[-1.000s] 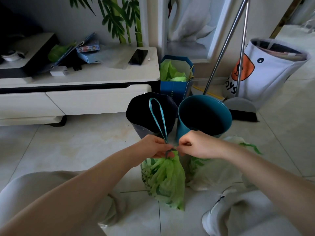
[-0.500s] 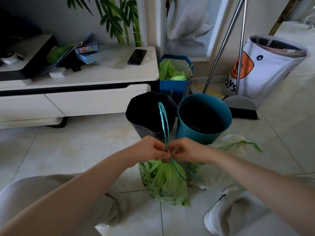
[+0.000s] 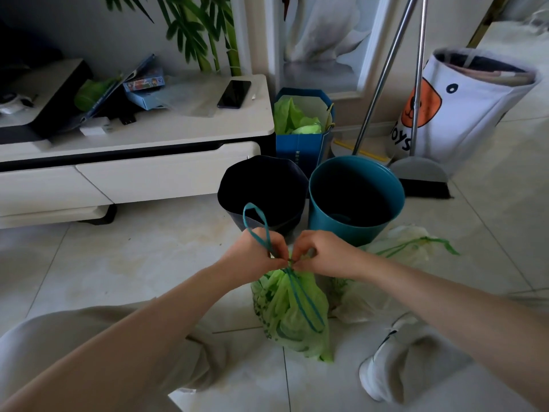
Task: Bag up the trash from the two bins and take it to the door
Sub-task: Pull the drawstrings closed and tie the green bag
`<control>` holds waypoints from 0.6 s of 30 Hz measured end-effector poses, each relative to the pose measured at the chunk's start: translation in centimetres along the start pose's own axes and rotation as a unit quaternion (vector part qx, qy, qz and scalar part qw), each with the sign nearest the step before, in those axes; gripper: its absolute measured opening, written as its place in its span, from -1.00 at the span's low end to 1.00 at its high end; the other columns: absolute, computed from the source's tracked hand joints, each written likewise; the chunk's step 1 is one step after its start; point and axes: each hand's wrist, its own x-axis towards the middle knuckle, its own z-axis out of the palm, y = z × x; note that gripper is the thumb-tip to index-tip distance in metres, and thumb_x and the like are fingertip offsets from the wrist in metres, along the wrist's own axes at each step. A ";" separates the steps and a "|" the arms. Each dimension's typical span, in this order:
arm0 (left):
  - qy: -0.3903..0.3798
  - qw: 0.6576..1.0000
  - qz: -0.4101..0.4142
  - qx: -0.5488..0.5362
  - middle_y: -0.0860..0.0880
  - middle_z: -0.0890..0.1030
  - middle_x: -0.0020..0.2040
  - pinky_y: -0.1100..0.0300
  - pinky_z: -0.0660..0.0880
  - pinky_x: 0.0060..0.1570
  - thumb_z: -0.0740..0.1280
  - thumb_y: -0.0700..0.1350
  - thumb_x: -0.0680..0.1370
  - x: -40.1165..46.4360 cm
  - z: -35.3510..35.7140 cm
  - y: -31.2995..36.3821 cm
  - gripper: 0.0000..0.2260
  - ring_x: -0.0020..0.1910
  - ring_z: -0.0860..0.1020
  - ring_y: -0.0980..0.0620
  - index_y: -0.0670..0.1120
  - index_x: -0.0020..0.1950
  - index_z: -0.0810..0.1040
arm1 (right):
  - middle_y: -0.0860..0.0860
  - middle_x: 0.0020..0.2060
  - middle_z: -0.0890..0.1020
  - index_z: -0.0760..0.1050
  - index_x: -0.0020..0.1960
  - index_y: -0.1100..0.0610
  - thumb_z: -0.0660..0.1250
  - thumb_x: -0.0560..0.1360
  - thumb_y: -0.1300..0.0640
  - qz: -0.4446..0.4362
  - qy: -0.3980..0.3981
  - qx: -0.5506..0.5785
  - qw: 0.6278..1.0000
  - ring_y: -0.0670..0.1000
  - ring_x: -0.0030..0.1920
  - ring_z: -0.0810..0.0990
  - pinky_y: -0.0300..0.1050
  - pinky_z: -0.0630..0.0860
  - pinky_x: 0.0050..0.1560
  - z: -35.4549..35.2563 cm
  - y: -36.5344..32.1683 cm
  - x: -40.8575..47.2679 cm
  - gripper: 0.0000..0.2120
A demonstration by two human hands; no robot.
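Your arms are bare to above the elbow; no sleeves, watch or rings are visible. You wear light beige trousers and a white shoe with a dark mark.

A home living room — pale tiled floor, a low white TV cabinet carrying a phone and boxed clutter, a bamboo plant against the wall, a fabric toy basket with a cartoon face, and a broom with dustpan — all household things.
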 end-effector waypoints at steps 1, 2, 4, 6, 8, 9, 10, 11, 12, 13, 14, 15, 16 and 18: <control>0.014 0.999 0.014 0.036 0.18 0.55 -0.36 0.37 0.44 -0.35 0.51 -0.14 0.36 0.0 0.1 0.0 -0.80 -0.32 0.54 0.24 0.08 -0.28 0.52 | -0.03 -0.07 0.57 0.63 -0.13 0.01 0.47 0.37 0.04 0.005 -0.007 0.008 1.000 -0.05 -0.06 0.55 -0.16 0.49 -0.03 0.0 0.0 -0.1 -0.90; 0.027 0.997 0.026 0.072 0.17 0.52 -0.35 0.28 0.46 -0.35 0.50 -0.12 0.37 -0.1 0.2 0.0 -0.77 -0.31 0.52 0.20 0.08 -0.27 0.45 | -0.02 -0.08 0.58 0.63 -0.15 -0.01 0.48 0.37 0.04 0.011 -0.015 0.016 1.000 -0.05 -0.06 0.57 -0.15 0.51 -0.02 0.1 0.0 0.0 -0.92; 0.042 0.990 0.055 0.123 0.12 0.49 -0.32 0.10 0.50 -0.33 0.44 -0.08 0.39 -0.4 0.5 0.1 -0.77 -0.30 0.50 0.04 0.06 -0.22 0.37 | -0.08 -0.17 0.59 0.62 -0.21 -0.06 0.47 0.37 0.04 0.025 -0.032 0.039 0.998 -0.11 -0.12 0.57 -0.18 0.50 -0.08 0.0 0.1 0.0 -0.96; 0.041 0.984 0.085 0.148 0.08 0.56 -0.26 0.05 0.51 -0.32 0.39 -0.07 0.42 -0.8 0.7 0.2 -0.83 -0.30 0.51 -0.02 0.01 -0.14 0.39 | -0.12 -0.28 0.60 0.64 -0.26 -0.09 0.44 0.38 0.03 0.041 -0.057 0.082 0.994 -0.21 -0.24 0.54 -0.28 0.44 -0.18 0.0 0.1 0.1 -0.94; 0.041 0.975 0.136 0.172 0.03 0.58 -0.24 0.02 0.51 -0.32 0.36 -0.10 0.46 -1.1 0.8 0.3 -0.88 -0.29 0.52 -0.05 -0.07 -0.10 0.44 | -0.10 -0.32 0.62 0.66 -0.26 -0.05 0.40 0.41 0.06 0.065 -0.076 0.118 0.988 -0.20 -0.27 0.54 -0.29 0.47 -0.21 0.0 0.4 0.1 -0.89; 0.044 0.970 0.159 0.180 0.01 0.58 -0.24 0.01 0.50 -0.33 0.36 -0.12 0.47 -1.2 0.8 0.4 -0.89 -0.30 0.51 -0.06 -0.10 -0.10 0.46 | -0.07 -0.31 0.63 0.66 -0.25 -0.02 0.38 0.43 0.08 0.077 -0.080 0.130 0.985 -0.17 -0.27 0.57 -0.27 0.51 -0.20 0.1 0.6 0.1 -0.88; 0.048 0.966 0.177 0.184 0.00 0.57 -0.26 0.03 0.49 -0.35 0.37 -0.14 0.47 -1.3 0.8 0.6 -0.90 -0.33 0.48 -0.05 -0.13 -0.12 0.47 | -0.05 -0.30 0.65 0.65 -0.23 0.03 0.36 0.46 0.12 0.084 -0.079 0.137 0.984 -0.15 -0.26 0.60 -0.27 0.54 -0.21 0.2 0.8 0.2 -0.87; 0.056 0.962 0.194 0.186 0.00 0.56 -0.27 0.07 0.47 -0.37 0.38 -0.16 0.47 -1.4 0.8 0.7 -0.90 -0.36 0.43 -0.02 -0.14 -0.13 0.47 | -0.03 -0.29 0.66 0.64 -0.19 0.07 0.35 0.48 0.14 0.088 -0.074 0.145 0.983 -0.13 -0.25 0.62 -0.29 0.56 -0.23 0.2 1.0 0.2 -0.88; 0.063 0.958 0.207 0.188 0.00 0.55 -0.29 0.13 0.43 -0.38 0.39 -0.17 0.46 -1.5 0.8 0.8 -0.90 -0.37 0.36 0.03 -0.14 -0.14 0.48 | -0.02 -0.28 0.67 0.63 -0.14 0.08 0.34 0.49 0.16 0.089 -0.068 0.153 0.982 -0.12 -0.26 0.63 -0.32 0.56 -0.26 0.3 1.1 0.2 -0.91; 0.067 0.956 0.215 0.187 0.01 0.54 -0.30 0.18 0.39 -0.39 0.39 -0.17 0.46 -1.6 0.8 0.9 -0.90 -0.37 0.31 0.07 -0.14 -0.14 0.49 | -0.02 -0.28 0.67 0.60 -0.09 0.07 0.35 0.49 0.17 0.087 -0.064 0.162 0.981 -0.12 -0.28 0.63 -0.33 0.55 -0.28 0.4 1.2 0.1 -0.94; 0.065 0.956 0.218 0.185 0.01 0.54 -0.30 0.19 0.36 -0.39 0.39 -0.18 0.46 -1.6 0.8 1.0 -0.91 -0.37 0.30 0.07 -0.14 -0.14 0.49 | -0.02 -0.27 0.66 0.59 -0.05 0.04 0.37 0.48 0.17 0.082 -0.064 0.168 0.980 -0.13 -0.29 0.62 -0.33 0.53 -0.29 0.4 1.3 0.0 -0.92; 0.058 0.957 0.218 0.183 0.00 0.54 -0.28 0.17 0.38 -0.38 0.38 -0.17 0.48 -1.6 0.9 0.9 -0.91 -0.37 0.33 0.04 -0.15 -0.13 0.50 | -0.02 -0.25 0.66 0.59 -0.02 0.01 0.37 0.48 0.17 0.078 -0.069 0.170 0.980 -0.14 -0.28 0.61 -0.33 0.52 -0.28 0.3 1.4 0.0 -0.89; 0.050 0.958 0.214 0.184 -0.01 0.56 -0.26 0.12 0.43 -0.36 0.37 -0.15 0.50 -1.7 0.9 0.9 -0.91 -0.35 0.39 0.00 -0.15 -0.11 0.51 | -0.03 -0.22 0.65 0.61 0.00 -0.01 0.37 0.48 0.16 0.074 -0.076 0.164 0.981 -0.15 -0.26 0.60 -0.35 0.51 -0.28 0.3 1.5 0.0 -0.87; 0.034 0.961 0.206 0.182 -0.01 0.59 -0.21 0.03 0.48 -0.30 0.35 -0.12 0.53 -1.7 0.8 0.9 -0.90 -0.29 0.49 -0.03 -0.15 -0.07 0.53 | -0.10 -0.22 0.63 0.64 0.03 -0.01 0.38 0.49 0.14 0.070 -0.083 0.150 0.983 -0.20 -0.24 0.57 -0.39 0.49 -0.29 0.4 1.6 0.0 -0.85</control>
